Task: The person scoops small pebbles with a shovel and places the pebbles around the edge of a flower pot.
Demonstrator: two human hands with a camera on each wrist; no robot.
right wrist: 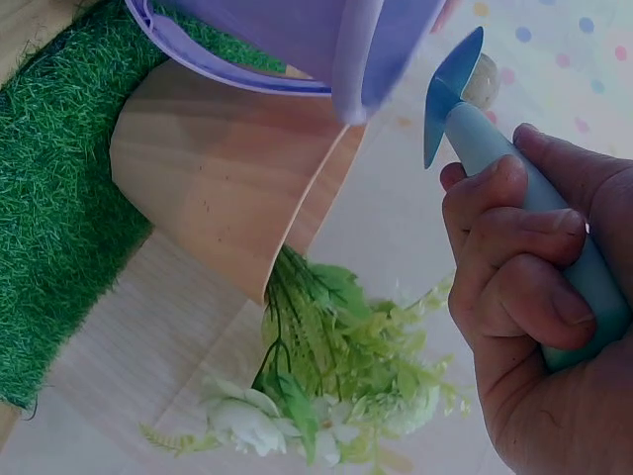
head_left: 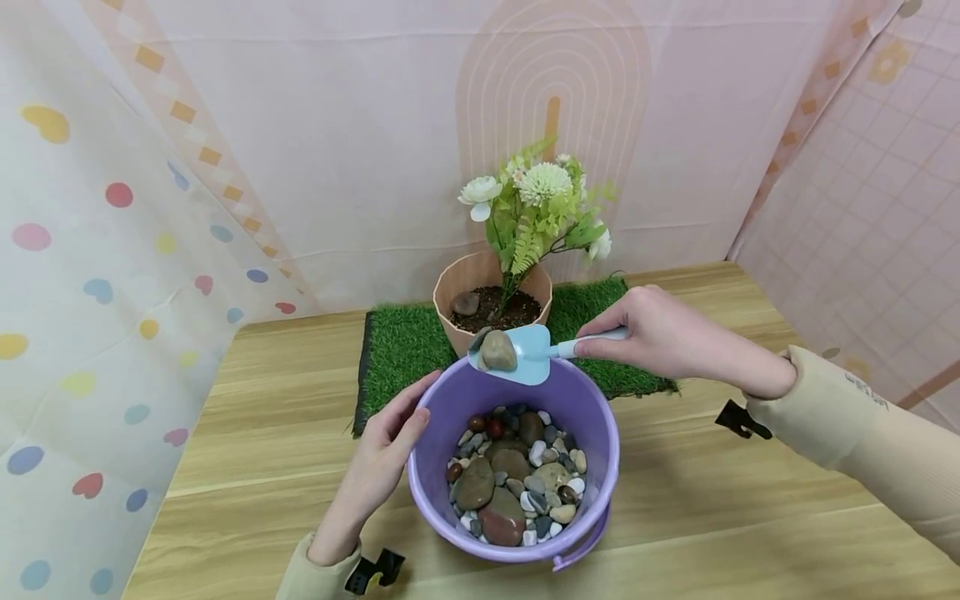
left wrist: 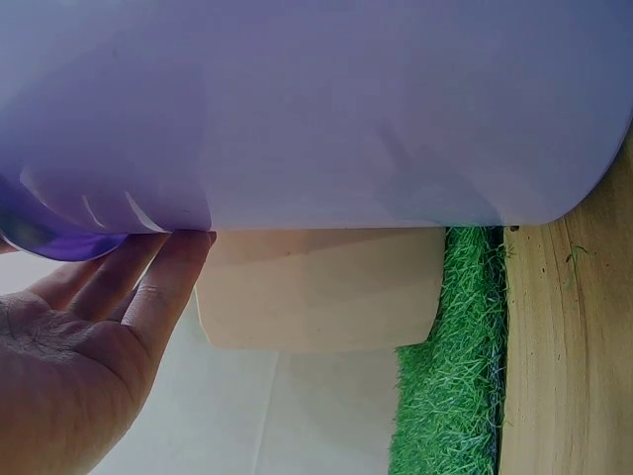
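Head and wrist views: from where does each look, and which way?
Head: worn there, facing forward-down at the purple bucket; left hand and right hand show.
Left wrist: worn there, facing the bucket's wall; that hand shows.
Right wrist: worn there, facing trowel and flowerpot; that hand shows.
Wrist views share the green mat.

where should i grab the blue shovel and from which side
Probably by the handle, from the right in the head view: it is slim, rounded and points right, away from the stones loaded on the blade. The right hand curls its fingers round it this way.
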